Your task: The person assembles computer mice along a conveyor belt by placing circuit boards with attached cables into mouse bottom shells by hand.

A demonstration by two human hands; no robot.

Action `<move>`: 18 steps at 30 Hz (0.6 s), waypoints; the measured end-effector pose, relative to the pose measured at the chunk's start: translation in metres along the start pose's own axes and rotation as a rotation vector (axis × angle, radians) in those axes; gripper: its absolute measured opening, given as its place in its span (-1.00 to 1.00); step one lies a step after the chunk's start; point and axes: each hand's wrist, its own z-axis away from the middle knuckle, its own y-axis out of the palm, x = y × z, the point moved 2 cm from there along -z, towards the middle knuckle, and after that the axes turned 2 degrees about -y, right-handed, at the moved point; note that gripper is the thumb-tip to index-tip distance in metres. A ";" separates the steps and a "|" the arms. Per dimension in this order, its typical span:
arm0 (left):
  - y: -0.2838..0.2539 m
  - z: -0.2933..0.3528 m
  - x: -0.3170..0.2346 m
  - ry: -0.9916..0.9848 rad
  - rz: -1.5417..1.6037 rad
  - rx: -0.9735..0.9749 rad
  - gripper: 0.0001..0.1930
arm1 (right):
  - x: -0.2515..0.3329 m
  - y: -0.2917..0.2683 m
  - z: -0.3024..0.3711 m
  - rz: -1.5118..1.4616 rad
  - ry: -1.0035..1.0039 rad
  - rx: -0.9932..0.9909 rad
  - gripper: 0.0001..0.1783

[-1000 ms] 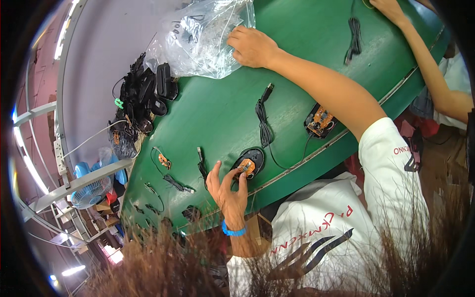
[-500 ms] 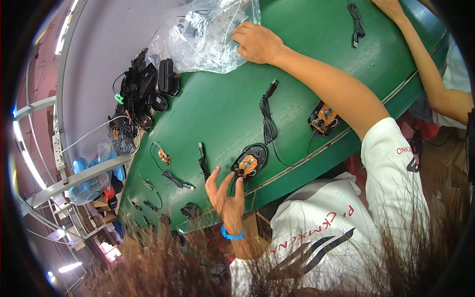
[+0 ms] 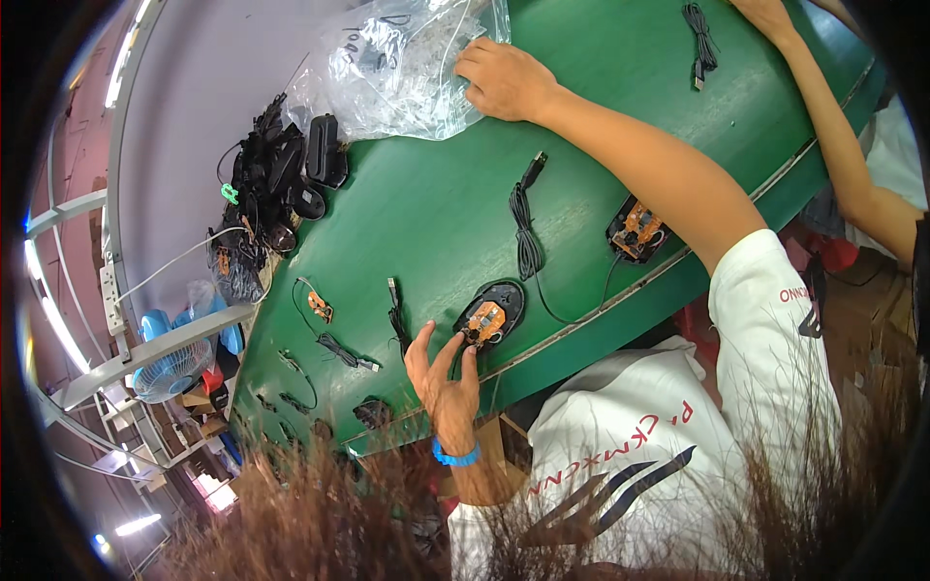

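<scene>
Left hand (image 3: pixel 446 387) shifted along oval shell (image 3: pixel 507 294), fingers parted, right hand (image 3: pixel 508 81) curled on crinkled bag (image 3: pixel 402 82), grips unclear

right hand (image 3: pixel 507 81) is stretched far forward, left hand (image 3: pixel 449 397) nearer, fingers (image 3: pixel 420 353) spread.

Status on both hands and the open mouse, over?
Left hand at open mouse, grip unclear. Right hand at edge of clear bag. Right forearm partly covers second mouse.
</scene>
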 end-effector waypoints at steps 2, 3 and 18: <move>0.000 0.000 -0.001 0.003 0.008 -0.001 -0.75 | -0.002 0.000 0.000 -0.005 -0.003 -0.012 -0.71; 0.000 -0.001 -0.002 0.005 0.015 -0.002 -0.74 | -0.002 0.000 0.000 -0.010 -0.007 -0.024 -0.71; -0.004 -0.001 -0.009 0.057 0.010 0.012 -0.78 | 0.000 -0.002 0.000 -0.001 -0.002 0.012 -0.72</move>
